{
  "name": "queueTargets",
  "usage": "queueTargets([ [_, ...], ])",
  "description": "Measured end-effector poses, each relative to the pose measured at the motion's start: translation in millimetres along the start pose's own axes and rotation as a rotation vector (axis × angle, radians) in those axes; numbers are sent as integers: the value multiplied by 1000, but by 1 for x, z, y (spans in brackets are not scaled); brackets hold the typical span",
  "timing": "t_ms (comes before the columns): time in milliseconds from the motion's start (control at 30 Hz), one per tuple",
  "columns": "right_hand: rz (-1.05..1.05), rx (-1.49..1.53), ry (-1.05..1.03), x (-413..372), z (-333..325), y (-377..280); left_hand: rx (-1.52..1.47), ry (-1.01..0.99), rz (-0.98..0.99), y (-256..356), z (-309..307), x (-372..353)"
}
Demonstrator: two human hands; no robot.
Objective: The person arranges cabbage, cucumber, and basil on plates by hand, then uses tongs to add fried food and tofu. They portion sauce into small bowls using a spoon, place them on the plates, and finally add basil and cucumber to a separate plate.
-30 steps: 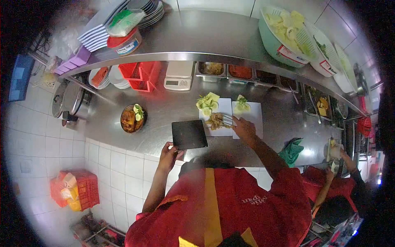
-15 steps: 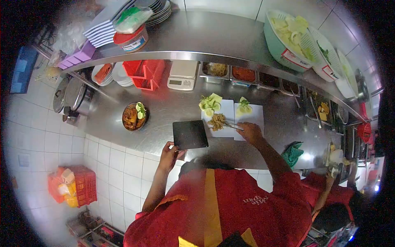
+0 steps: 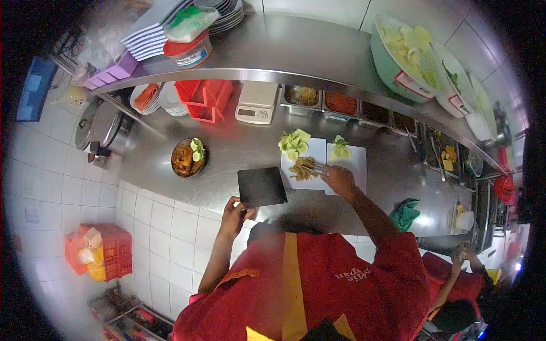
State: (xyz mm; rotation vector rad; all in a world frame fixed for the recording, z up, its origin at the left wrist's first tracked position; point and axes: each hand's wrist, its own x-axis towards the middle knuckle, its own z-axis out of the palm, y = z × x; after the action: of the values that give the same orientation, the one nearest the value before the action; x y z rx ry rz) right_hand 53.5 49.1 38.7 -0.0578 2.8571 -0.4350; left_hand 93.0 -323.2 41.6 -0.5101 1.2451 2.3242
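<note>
Tongs [image 3: 314, 166] are held in my right hand [image 3: 339, 180], with their tips on brown food [image 3: 303, 169] on a white plate [image 3: 311, 148]. Pale green garnish [image 3: 294, 143] lies at that plate's back edge. A second white plate [image 3: 354, 173] beside it carries more garnish [image 3: 340, 148]. My left hand [image 3: 235, 216] grips the near left corner of a black square plate [image 3: 262, 187], which has nothing on it. Farther left on the counter stands a dark bowl [image 3: 205, 161] of brown food with green slices.
A scale [image 3: 257, 103], red bins [image 3: 203, 100] and food containers [image 3: 340, 105] line the counter's back under a steel shelf [image 3: 296, 42]. A green cloth [image 3: 405, 215] lies at the right front. A co-worker [image 3: 455, 284] is at the lower right.
My right hand has moved slightly left, with the tongs farther over the brown food. The co-worker's hands have come together lower down. The camera view has shifted slightly.
</note>
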Motion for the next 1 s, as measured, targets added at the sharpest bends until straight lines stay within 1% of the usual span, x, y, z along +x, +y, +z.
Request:
queueTargets([
  [33, -4, -1, 5, 2, -1, 1, 0, -2, 6, 2, 1, 0],
  [100, -5, 43, 141, -1, -5, 1, 47, 12, 1, 3, 2, -4],
  [200, 3, 59, 96, -1, -14, -11, 39, 30, -10, 2, 4, -3],
  [233, 8, 59, 95, 0, -7, -10, 40, 29, -14, -4, -1, -1],
  [300, -45, -18, 49, 5, 5, -11, 421, -91, 318, -13, -7, 3],
  [333, -47, -17, 54, 3, 4, -11, 424, -92, 322, -10, -7, 4],
  [400, -8, 44, 96, -2, -2, -13, 31, 20, -4, -2, -5, 4],
  [433, -9, 42, 94, -1, -3, -12, 27, 20, -4, -1, -4, 4],
  [500, 39, -47, -50, -3, -4, -11, -24, -18, 19, 2, -1, 4],
  [533, 40, -47, -49, -6, -6, -14, -24, -20, 19, 6, 1, 2],
  [600, -1, 110, 68, -9, -19, -23, -41, -16, 36, 14, 5, 3],
  [633, -9, 101, 66, -10, -27, -32, -52, -13, 42, 17, 4, 7],
  [700, -31, 370, 73, -7, -36, -60, -21, -79, 36, 24, 0, 21],
  [733, -25, 367, 75, 1, -30, -70, -22, -85, 32, 26, -8, 34],
  [800, -230, 321, 82, 18, -18, -89, 55, -142, 37, 32, -20, 68],
  [867, -173, 274, 92, 27, -23, -115, 54, -160, 32, 60, 1, 90],
  [933, -121, 223, 95, 42, -23, -122, 10, -32, 96, 80, 13, 121],
  [1000, 36, 494, 141, 54, -13, -112, -57, -128, 202, 93, 15, 164],
])
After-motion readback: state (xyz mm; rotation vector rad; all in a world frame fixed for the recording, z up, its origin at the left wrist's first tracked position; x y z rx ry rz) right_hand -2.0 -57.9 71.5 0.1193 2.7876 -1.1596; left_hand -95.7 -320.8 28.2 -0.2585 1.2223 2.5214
